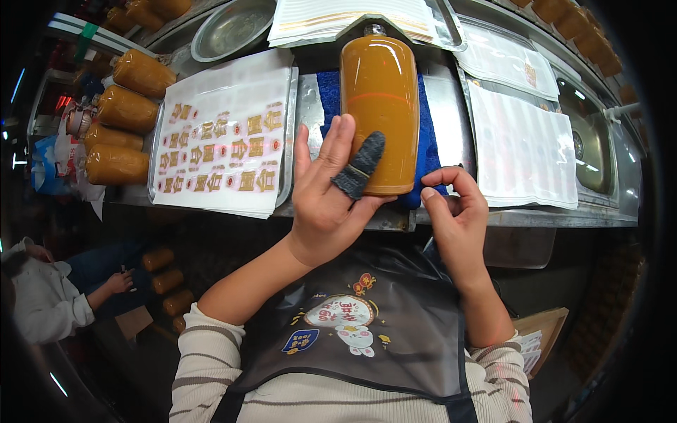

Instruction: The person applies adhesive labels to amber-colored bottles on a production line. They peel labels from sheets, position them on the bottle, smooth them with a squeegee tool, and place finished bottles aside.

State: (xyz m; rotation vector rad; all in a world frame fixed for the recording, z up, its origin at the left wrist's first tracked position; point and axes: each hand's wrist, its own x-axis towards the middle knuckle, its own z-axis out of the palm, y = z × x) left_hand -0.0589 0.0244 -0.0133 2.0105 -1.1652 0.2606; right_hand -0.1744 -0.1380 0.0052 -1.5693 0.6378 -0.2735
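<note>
A large glass bottle (383, 106) of orange-brown colour lies on a blue cloth (330, 95), its clear threaded neck pointing away from me at a dark angular support (346, 33). My left hand (330, 195) rests against the bottle's lower left side with the fingers spread. A grey fabric finger sleeve (365, 161), held by a band, covers its index finger, which lies over the glass. The thumb is near the bottle's base. Just right of the base, my right hand (457, 211) is curled with thumb and index fingertips close together. Whether anything is between them is unclear.
Left is a tray (291, 132) of sheets with gold and red decals (222, 148), beside several similar bottles (129, 108). A metal bowl (232, 29) stands behind. White sheets (523, 148) and a sink (587, 137) are right. Another person (47, 296) sits lower left.
</note>
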